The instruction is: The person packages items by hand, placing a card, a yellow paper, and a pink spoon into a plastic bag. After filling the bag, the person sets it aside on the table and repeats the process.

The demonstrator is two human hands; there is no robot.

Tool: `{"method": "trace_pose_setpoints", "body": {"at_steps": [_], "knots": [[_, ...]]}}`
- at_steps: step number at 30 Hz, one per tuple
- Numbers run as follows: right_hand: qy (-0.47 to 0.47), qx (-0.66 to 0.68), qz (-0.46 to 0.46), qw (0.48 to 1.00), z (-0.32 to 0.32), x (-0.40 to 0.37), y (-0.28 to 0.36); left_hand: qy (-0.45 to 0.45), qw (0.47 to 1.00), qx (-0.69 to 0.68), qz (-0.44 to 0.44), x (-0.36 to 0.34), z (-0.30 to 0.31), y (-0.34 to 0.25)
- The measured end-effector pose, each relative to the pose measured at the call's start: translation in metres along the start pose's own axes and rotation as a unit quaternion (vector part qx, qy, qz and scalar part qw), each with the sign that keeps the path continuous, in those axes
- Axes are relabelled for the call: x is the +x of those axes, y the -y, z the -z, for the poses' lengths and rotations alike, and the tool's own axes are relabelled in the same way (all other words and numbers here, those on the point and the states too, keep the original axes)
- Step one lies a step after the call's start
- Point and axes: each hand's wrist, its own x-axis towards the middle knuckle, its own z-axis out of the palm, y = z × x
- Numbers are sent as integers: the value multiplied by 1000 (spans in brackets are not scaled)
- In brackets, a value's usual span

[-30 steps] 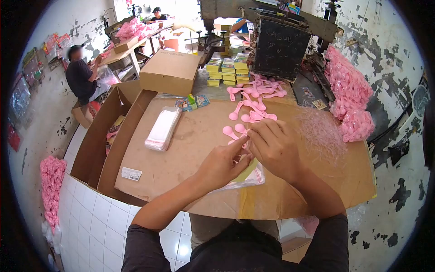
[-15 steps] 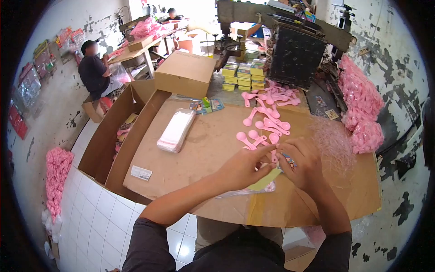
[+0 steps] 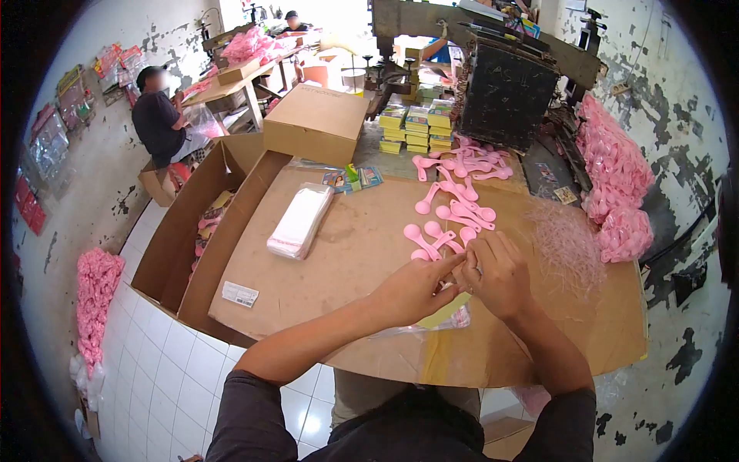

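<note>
My left hand (image 3: 419, 291) is closed, thumb and fingers pinched on a pale yellow card (image 3: 445, 314) that shows below them. My right hand (image 3: 499, 276) meets it, fingertips pressed together against the left fingers; what they grip is hidden. Beneath the card lies a clear plastic bag (image 3: 462, 316) with something pink in it, partly covered. Just beyond my fingers several pink plastic measuring spoons (image 3: 439, 235) lie loose on the cardboard sheet (image 3: 308, 300).
On the left lie a stack of clear plastic bags (image 3: 300, 221) and a white label (image 3: 240, 293). An open carton (image 3: 165, 239) borders the table. Behind are a closed box (image 3: 315, 119), card stacks (image 3: 416, 127), and a black machine block (image 3: 504, 92). Pink strands (image 3: 566, 246) lie right.
My right hand has moved slightly left and turned inward, closing against my left fingers. The blue printed patch beside it is now hidden. The view has shifted slightly.
</note>
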Motion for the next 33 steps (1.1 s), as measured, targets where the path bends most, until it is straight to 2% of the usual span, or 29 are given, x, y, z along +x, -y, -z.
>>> {"method": "trace_pose_setpoints", "body": {"at_steps": [2, 5, 7, 8, 9, 10, 12, 14, 15, 16, 17, 18, 21, 24, 26, 28, 31, 33], "knots": [[7, 41, -44, 998, -1, 1, -3, 1, 1000, -11, -7, -1, 7, 0], [10, 29, -58, 998, 13, 3, -19, -4, 999, -47, -4, -1, 15, 9], [30, 144, -204, 968, 23, -4, -51, -13, 992, -120, 31, -3, 17, 18], [39, 199, -276, 940, 32, -9, -71, -20, 982, -176, 61, -5, 18, 22], [106, 324, -320, 884, 55, -10, -83, -27, 968, -233, 90, -5, 19, 25], [170, 441, -357, 805, 82, -16, -97, -47, 956, -275, 94, -4, 20, 27], [175, 666, -279, 670, 109, -60, -170, -85, 924, -359, 103, 0, 21, 30], [86, 414, -373, 826, 100, -82, -207, -92, 926, -357, 82, 0, 19, 34], [36, 270, -404, 873, 93, -90, -220, -95, 928, -355, 69, 1, 18, 36], [37, 45, -350, 935, 85, -104, -226, -89, 933, -341, 79, 1, 16, 40], [38, -182, -278, 943, 78, -124, -227, -82, 937, -326, 89, 0, 13, 45], [37, -399, -190, 896, 76, -137, -226, -75, 942, -312, 99, -1, 11, 47], [47, -305, -207, 928, 72, -119, -188, -74, 909, -401, 89, -1, 11, 36], [35, -47, -194, 979, 54, -77, -132, -67, 931, -345, 99, -1, 5, 47], [85, 146, -238, 956, 42, -50, -78, -81, 935, -333, 95, -1, 6, 39], [170, 308, -216, 911, 29, -38, -52, -87, 932, -339, 97, -3, 3, 38], [219, 377, -178, 882, 12, -23, -19, -79, 919, -370, 110, -2, -5, 46], [182, 413, -199, 870, -2, -22, -7, -73, 909, -388, 131, -3, -7, 47]]}}
